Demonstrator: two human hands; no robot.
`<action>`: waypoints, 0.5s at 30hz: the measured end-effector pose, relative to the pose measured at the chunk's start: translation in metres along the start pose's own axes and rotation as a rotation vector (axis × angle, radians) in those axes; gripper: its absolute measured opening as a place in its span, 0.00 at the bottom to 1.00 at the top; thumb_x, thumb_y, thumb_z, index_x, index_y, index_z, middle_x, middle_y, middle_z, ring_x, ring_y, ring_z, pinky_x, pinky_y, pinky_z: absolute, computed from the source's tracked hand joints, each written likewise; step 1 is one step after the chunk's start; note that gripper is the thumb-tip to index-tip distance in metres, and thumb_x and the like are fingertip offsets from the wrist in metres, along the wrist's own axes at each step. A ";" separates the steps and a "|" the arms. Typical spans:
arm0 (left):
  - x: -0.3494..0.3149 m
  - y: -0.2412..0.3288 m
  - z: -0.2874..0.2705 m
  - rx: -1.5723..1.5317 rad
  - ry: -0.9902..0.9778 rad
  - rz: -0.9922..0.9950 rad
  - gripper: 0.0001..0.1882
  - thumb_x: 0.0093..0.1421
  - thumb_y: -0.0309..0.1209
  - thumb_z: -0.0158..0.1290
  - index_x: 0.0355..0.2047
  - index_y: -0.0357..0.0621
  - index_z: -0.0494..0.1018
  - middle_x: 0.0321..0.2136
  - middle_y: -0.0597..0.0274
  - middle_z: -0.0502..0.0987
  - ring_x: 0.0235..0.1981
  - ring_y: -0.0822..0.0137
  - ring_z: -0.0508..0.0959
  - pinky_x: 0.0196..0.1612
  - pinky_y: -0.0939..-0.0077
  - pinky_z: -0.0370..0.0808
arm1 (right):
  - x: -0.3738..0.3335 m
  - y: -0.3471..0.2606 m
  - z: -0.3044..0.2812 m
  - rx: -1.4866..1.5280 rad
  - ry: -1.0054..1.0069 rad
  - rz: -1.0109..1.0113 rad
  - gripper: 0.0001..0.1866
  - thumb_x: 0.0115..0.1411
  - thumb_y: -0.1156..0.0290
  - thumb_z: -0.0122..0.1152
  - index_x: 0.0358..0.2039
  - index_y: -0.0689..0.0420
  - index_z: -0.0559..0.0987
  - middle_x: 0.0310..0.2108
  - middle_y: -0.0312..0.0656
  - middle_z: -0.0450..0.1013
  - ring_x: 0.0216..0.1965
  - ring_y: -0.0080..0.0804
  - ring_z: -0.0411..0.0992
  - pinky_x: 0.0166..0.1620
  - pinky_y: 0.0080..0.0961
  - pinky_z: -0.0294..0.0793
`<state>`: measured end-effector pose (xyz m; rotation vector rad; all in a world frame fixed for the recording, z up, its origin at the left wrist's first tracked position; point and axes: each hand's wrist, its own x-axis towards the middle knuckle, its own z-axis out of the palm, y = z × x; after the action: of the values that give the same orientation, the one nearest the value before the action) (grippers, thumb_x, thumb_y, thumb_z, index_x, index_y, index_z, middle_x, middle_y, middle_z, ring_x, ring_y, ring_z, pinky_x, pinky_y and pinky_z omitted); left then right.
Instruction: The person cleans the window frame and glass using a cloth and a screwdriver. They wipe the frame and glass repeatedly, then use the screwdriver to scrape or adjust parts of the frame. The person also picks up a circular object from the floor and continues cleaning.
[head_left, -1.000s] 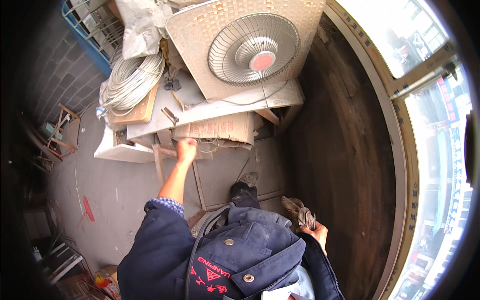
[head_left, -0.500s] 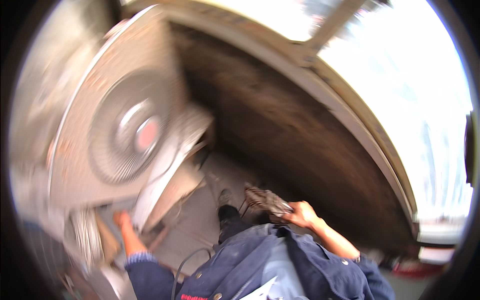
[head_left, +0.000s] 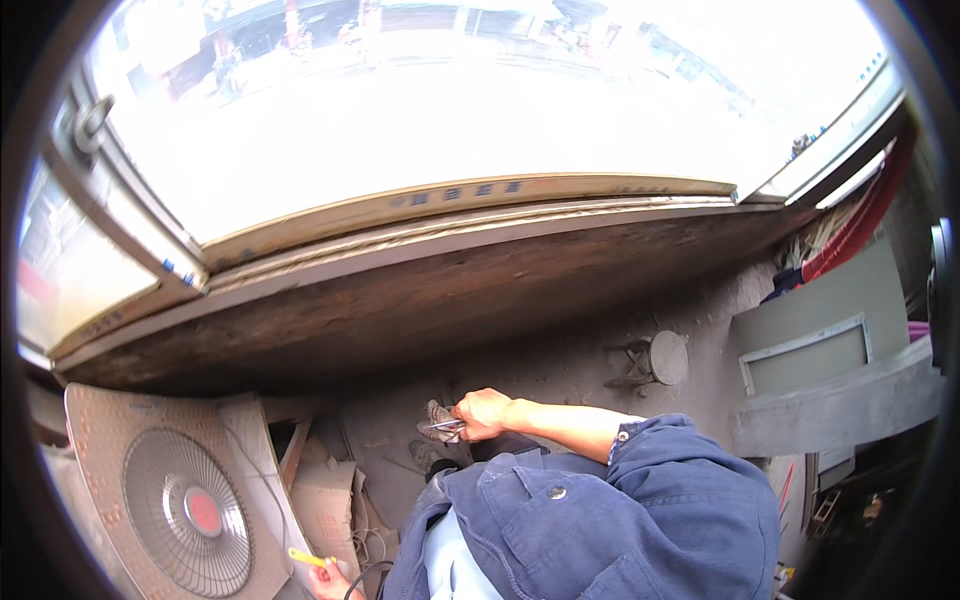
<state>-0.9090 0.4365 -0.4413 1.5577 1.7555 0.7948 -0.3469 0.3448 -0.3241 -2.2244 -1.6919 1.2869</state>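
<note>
My right hand (head_left: pixel 483 412) is closed in front of my body, above the grey floor. It grips a slim silver metal tool (head_left: pixel 446 425) together with a grimy, crumpled cloth-like thing (head_left: pixel 437 412); the tool's kind does not show. At the lower edge, my left hand (head_left: pixel 330 578) is closed on a yellow strip-like tool (head_left: pixel 305 557) that sticks out to the left; its other end is hidden. Close to that hand stands a fan (head_left: pixel 190 510) with a round wire grille and red centre. A cardboard box (head_left: pixel 328 500) sits beside the fan.
A long window sill (head_left: pixel 480 200) runs across the far side, with bright glass above and a dark stained wall below. A small round stool (head_left: pixel 668 357) stands on the floor (head_left: pixel 560 385). Further right are a grey panel (head_left: pixel 825 320) and a red cloth (head_left: pixel 865 220).
My view has swung right, bringing the stool and grey panel into sight and moving the fan to the lower left. The yellow tool now shows in my left hand. My right hand keeps its grip.
</note>
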 end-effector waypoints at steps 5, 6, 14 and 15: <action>0.055 0.242 0.066 0.198 -0.194 0.304 0.10 0.65 0.28 0.61 0.38 0.31 0.77 0.23 0.60 0.75 0.25 0.68 0.72 0.29 0.68 0.72 | -0.033 0.059 -0.006 0.075 0.107 0.125 0.16 0.51 0.63 0.64 0.36 0.60 0.86 0.36 0.57 0.83 0.42 0.57 0.83 0.47 0.50 0.81; 0.067 0.265 0.078 0.172 -0.220 0.362 0.10 0.65 0.28 0.61 0.40 0.32 0.76 0.23 0.62 0.75 0.24 0.71 0.72 0.29 0.71 0.71 | -0.040 0.071 -0.007 0.092 0.118 0.152 0.16 0.51 0.63 0.64 0.36 0.60 0.86 0.36 0.58 0.83 0.43 0.57 0.83 0.47 0.50 0.81; 0.045 0.502 0.194 -0.336 -0.687 0.647 0.10 0.67 0.17 0.59 0.47 0.39 0.76 0.39 0.63 0.81 0.30 0.80 0.77 0.31 0.85 0.75 | -0.091 0.170 0.018 0.238 0.166 0.352 0.18 0.54 0.57 0.64 0.37 0.57 0.87 0.38 0.59 0.83 0.44 0.59 0.82 0.47 0.53 0.81; 0.040 0.524 0.207 -0.312 -0.759 0.776 0.09 0.67 0.17 0.58 0.47 0.38 0.76 0.43 0.61 0.80 0.31 0.78 0.77 0.30 0.84 0.76 | -0.098 0.180 0.022 0.243 0.172 0.363 0.18 0.54 0.57 0.64 0.38 0.57 0.88 0.38 0.59 0.83 0.44 0.58 0.82 0.48 0.53 0.81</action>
<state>-0.4337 0.5374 -0.1535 1.9637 0.4503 0.6338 -0.2270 0.1846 -0.3738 -2.4775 -1.0454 1.2404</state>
